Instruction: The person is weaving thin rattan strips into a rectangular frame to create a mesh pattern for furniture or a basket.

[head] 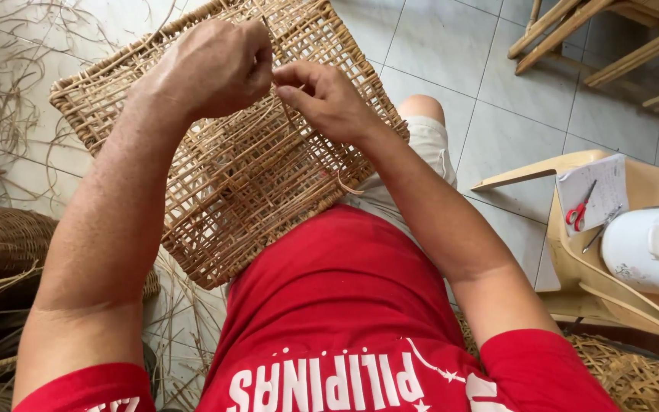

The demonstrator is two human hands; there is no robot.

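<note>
A flat square panel of open woven rattan point(245, 168) rests tilted on my lap, over my knee. My left hand point(211, 69) is a closed fist above the panel's upper middle, pinching a thin rattan strand point(278, 84) that runs down into the weave. My right hand point(322, 95) meets it from the right, with thumb and forefinger pinched on the same strand. Both hands touch each other at the fingertips. I wear a red shirt and light shorts.
Loose rattan strips point(9, 84) lie scattered on the tiled floor at left. A dark woven basket point(1, 244) sits at lower left. At right a plastic chair point(596, 252) holds paper, red-handled scissors point(578, 214) and a white jug point(650, 248). Wooden furniture legs point(596, 38) stand at top right.
</note>
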